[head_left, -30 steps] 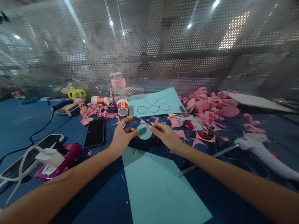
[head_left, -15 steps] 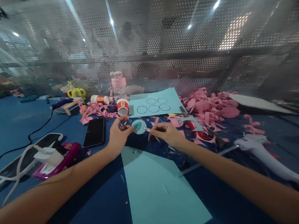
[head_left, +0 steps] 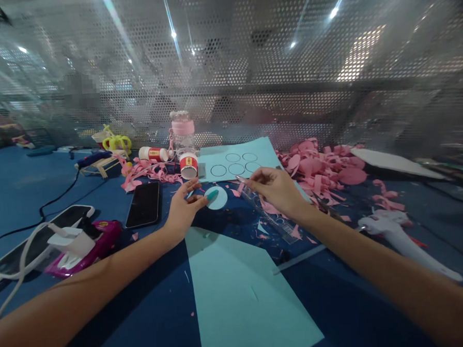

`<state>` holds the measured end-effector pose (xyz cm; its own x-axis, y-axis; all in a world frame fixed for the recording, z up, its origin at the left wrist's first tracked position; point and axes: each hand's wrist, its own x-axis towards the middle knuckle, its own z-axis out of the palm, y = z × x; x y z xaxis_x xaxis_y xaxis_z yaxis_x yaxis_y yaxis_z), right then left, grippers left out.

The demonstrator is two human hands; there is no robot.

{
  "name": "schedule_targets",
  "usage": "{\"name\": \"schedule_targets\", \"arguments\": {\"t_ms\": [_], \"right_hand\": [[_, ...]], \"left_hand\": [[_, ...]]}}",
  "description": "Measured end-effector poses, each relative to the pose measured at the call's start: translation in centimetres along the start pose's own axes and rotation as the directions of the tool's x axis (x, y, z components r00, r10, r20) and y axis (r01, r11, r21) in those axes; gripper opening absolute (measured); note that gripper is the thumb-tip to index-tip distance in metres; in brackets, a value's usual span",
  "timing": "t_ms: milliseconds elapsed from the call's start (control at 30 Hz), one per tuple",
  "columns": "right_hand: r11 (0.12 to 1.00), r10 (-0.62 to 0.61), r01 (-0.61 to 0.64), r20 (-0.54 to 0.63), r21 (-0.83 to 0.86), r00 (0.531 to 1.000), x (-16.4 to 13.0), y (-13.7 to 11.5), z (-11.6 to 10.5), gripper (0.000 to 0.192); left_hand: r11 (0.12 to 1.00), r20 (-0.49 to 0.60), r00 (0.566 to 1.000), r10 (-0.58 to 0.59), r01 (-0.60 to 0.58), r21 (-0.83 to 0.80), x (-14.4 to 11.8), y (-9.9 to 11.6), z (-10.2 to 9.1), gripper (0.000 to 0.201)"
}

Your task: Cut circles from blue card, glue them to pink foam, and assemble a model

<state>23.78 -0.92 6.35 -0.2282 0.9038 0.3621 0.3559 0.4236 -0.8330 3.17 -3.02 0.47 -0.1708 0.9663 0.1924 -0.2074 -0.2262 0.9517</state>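
Your left hand [head_left: 182,209] sits just left of the frame's centre, its fingers spread and pressing down on a small light-blue paper circle [head_left: 217,199] that lies flat on the dark blue table [head_left: 30,184]. One teal-painted fingertip rests on the circle's left edge; the hand pins it rather than grips it.

Your right hand [head_left: 277,187] hovers just right of centre, raised a little above the table, with thumb and fingers pinched together. Something thin and pale shows at the fingertips, but it is too small and blurred to tell what it is. A clear plastic ruler [head_left: 270,218] lies on the table below this hand.

Just above the circle in the picture lies a light-blue sheet with drawn circles [head_left: 261,151], five outlines on it. A larger plain light-blue sheet [head_left: 245,292] fills the lower centre, between your forearms.

Left of your left hand lies a black phone [head_left: 143,205], face up. Further toward the lower left are a second phone [head_left: 29,246] with a white cable over it and a magenta tool [head_left: 93,243]. A red-and-white glue stick [head_left: 188,165] stands near the marked sheet, with a pink-lidded jar [head_left: 183,132] behind it. Pink paper scraps [head_left: 324,163] pile up at the right of centre, and a white glue gun [head_left: 405,239] lies at the right.
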Motion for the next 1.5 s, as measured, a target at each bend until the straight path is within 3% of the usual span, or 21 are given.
{"name": "schedule_targets", "arguments": {"t_ms": [167,300,433,533,600,733,867,933,1033,1100,1167,1233,1333,1400,1500], "right_hand": [[0.998,0.042,-0.038,0.104,-0.041,0.994,-0.4,0.3,1.1,0.042],[0.992,0.121,-0.127,0.171,0.027,0.978,-0.7,0.5,1.6,0.054],[0.962,0.24,-0.268,0.289,0.059,0.927,-1.2,0.0,1.7,0.064],[0.941,0.225,-0.304,0.399,0.147,0.889,-1.5,-0.5,2.1,0.068],[0.932,0.212,-0.316,0.438,0.18,0.874,-1.6,-0.7,2.5,0.059],[0.922,0.266,-0.355,0.416,0.152,0.869,-1.6,-0.5,3.2,0.037],[0.847,0.382,-0.491,0.409,0.205,0.829,-1.6,-0.3,3.2,0.036],[0.726,0.453,-0.621,0.476,0.294,0.754,-1.7,-0.6,3.0,0.037],[0.478,0.502,-0.824,0.675,0.304,0.54,-1.6,-1.2,2.6,0.04],[0.342,0.494,-0.906,0.773,0.248,0.398,-1.5,-1.3,2.4,0.04],[0.238,0.473,-0.945,0.823,0.223,0.313,-1.5,-1.3,2.1,0.037],[0.153,0.443,-0.966,0.86,0.206,0.254,-1.4,-1.1,2.0,0.035],[0.085,0.378,-0.978,0.902,0.189,0.207,-1.6,-0.7,2.0,0.035],[0.082,0.351,-0.98,0.916,0.179,0.196,-1.7,-0.8,2.1,0.037],[0.157,0.396,-0.979,0.9,0.129,0.182,-2.0,-1.3,2.6,0.039]], "left_hand": [[0.974,0.114,0.981,-0.155,0.171,-0.148,-0.6,0.5,0.4,0.062],[0.923,0.102,0.945,-0.312,0.327,-0.204,-1.1,1.1,0.8,0.041],[0.909,0.11,0.924,-0.367,0.381,-0.168,-1.3,1.3,1.1,0.026],[0.921,0.129,0.928,-0.35,0.365,-0.131,-1.4,1.1,1.1,0.027],[0.948,0.161,0.943,-0.29,0.306,-0.091,-1.4,0.9,1.0,0.032],[0.978,0.281,0.939,-0.2,0.207,0.005,-1.8,0.7,0.8,0.042],[0.98,0.344,0.919,-0.194,0.201,0.016,-2.0,0.7,0.8,0.042],[0.993,0.333,0.936,-0.116,0.104,0.054,-2.2,0.8,0.7,0.041],[0.95,0.348,0.931,0.108,-0.2,0.239,-2.4,1.0,0.2,0.039],[0.809,0.433,0.861,0.267,-0.444,0.385,-2.6,1.2,-0.4,0.042],[0.609,0.532,0.76,0.372,-0.633,0.478,-2.7,1.4,-1.1,0.044],[0.431,0.6,0.68,0.422,-0.732,0.527,-2.7,1.5,-1.5,0.042],[0.276,0.647,0.625,0.437,-0.777,0.566,-2.8,1.7,-1.6,0.035],[0.248,0.665,0.613,0.427,-0.786,0.566,-2.8,1.8,-1.3,0.028],[0.317,0.655,0.619,0.434,-0.785,0.532,-2.9,1.7,-0.8,0.033]]}}
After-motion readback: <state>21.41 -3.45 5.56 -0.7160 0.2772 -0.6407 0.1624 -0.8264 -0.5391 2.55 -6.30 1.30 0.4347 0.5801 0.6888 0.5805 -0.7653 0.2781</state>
